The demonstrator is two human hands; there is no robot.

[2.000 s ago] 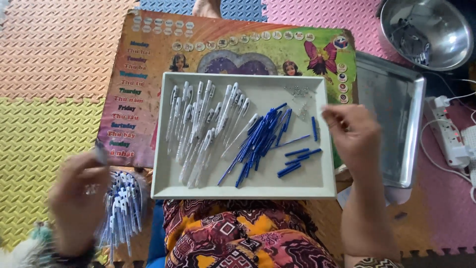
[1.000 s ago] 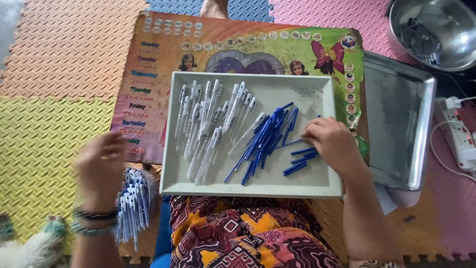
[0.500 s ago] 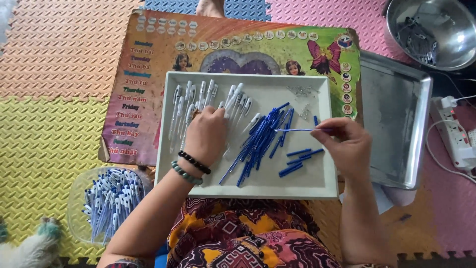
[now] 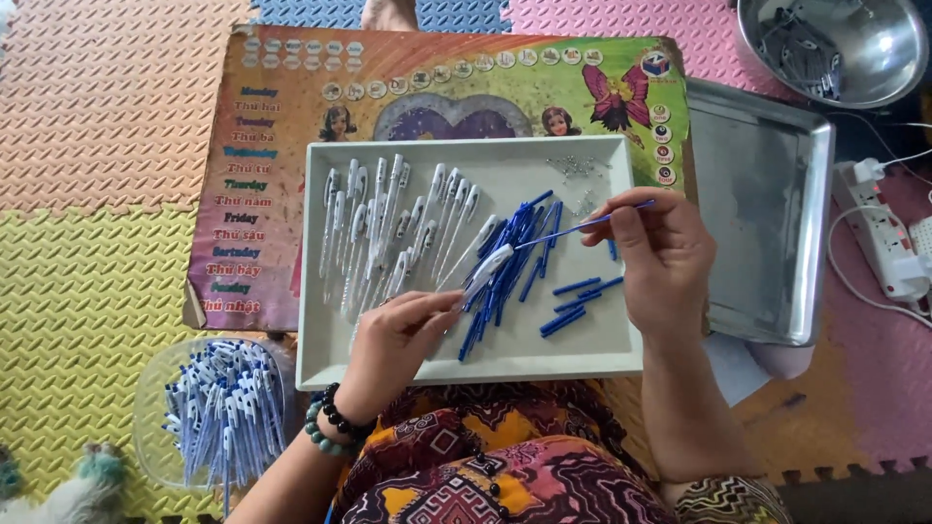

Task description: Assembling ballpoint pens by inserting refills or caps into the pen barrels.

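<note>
Clear tub of finished pens, lower left. Left hand: fingers pinch a white pen barrel above the white tray. Right hand: fingertips grip a blue refill, its tip meeting the barrel. Loose barrels, refills in tray. Steel tray, bowl beyond.

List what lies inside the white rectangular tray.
Inside the white rectangular tray: white pen barrels, a pile of blue refills, small metal springs. Both hands cover part of the tray floor.
</note>
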